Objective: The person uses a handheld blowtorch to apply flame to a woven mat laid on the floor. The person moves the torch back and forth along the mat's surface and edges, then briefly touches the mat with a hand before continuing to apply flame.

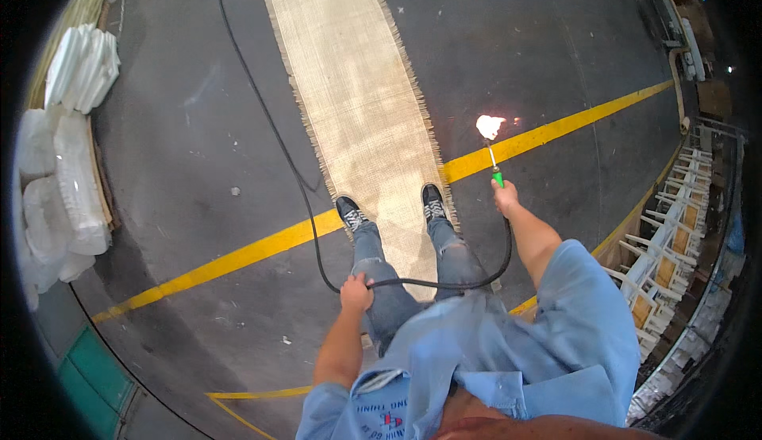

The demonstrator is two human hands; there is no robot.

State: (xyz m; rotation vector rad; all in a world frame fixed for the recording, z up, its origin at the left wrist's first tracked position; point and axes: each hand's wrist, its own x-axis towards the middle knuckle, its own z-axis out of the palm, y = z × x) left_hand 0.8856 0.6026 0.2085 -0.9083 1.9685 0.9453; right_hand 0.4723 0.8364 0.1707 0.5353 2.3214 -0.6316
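Note:
In my right hand [506,194] is a gas torch [498,176] with a green handle and a thin metal neck, its fingers wrapped round the handle. A bright flame [490,127] burns at the torch's tip, over the dark floor to the right of the mat. My left hand [356,292] is closed round the black hose [421,282], which loops across in front of my legs and up to the torch. Under my feet lies a long woven beige mat [349,67] with frayed edges, running away from me.
Yellow lines [238,268] cross the grey floor [516,51]. Plastic-wrapped bundles [71,178] are stacked along the left. At the right stand racks with white slatted pieces [667,241]. From my left hand the hose trails away along the mat's left side. A green panel [95,372] is at lower left.

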